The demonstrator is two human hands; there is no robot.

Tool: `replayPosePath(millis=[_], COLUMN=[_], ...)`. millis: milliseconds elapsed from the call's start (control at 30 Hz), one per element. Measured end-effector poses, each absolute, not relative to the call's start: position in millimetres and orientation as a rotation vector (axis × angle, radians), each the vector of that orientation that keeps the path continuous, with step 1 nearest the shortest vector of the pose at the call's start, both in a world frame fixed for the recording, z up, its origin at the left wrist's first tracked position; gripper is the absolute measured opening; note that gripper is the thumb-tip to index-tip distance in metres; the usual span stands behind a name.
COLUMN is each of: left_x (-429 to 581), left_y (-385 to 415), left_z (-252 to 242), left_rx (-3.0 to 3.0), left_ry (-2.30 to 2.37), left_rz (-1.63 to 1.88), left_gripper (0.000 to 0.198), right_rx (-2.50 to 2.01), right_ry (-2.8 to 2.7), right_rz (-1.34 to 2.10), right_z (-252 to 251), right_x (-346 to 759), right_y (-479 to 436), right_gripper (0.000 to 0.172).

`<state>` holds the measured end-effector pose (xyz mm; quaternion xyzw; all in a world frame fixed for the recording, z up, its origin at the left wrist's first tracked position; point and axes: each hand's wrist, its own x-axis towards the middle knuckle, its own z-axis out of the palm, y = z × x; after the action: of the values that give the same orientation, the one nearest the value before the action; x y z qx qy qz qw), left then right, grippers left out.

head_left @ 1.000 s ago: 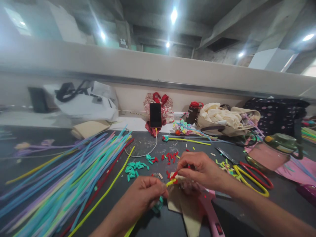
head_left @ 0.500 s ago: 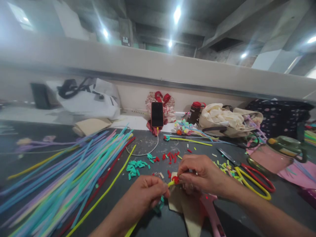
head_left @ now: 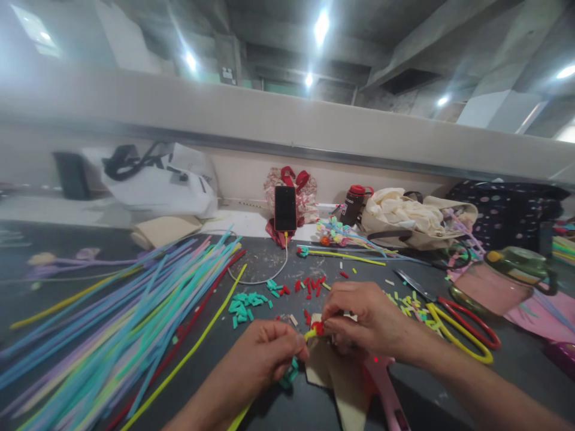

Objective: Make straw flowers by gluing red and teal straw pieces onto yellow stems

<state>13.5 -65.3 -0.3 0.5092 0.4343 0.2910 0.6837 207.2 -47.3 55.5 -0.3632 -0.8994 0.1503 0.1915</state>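
Pinching yellow stem in left hand, thumb and fingers closed on it | touching red piece at stem's right end with right hand, fingers curled, cannot tell if gripped | both at near centre, over beige board | scissors to right | multicoloured bundle to left

Ceiling lamps glare white overhead, streaks flaring outward; concrete ceiling dim between. Milky haze washes upper left. Far-left edge smeared, white bag soft; pale ledge bends across wide view. Dark worktop dull, soft shadow below right forearm.
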Motion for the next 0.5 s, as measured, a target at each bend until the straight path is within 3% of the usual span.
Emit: replayPosePath(millis=[500], left_x=[15.0], left_y=[-66.9], left_z=[8.0], left_rx=[1.129], left_ry=[1.004], left_rz=[0.645], left_gripper=[0.029], right_rx=[-1.022], right_ry=[-2.546], right_rz=[0.271], right_z=[53.0], right_x=[205.5], right_y=[-50.8], right_gripper=[0.009])
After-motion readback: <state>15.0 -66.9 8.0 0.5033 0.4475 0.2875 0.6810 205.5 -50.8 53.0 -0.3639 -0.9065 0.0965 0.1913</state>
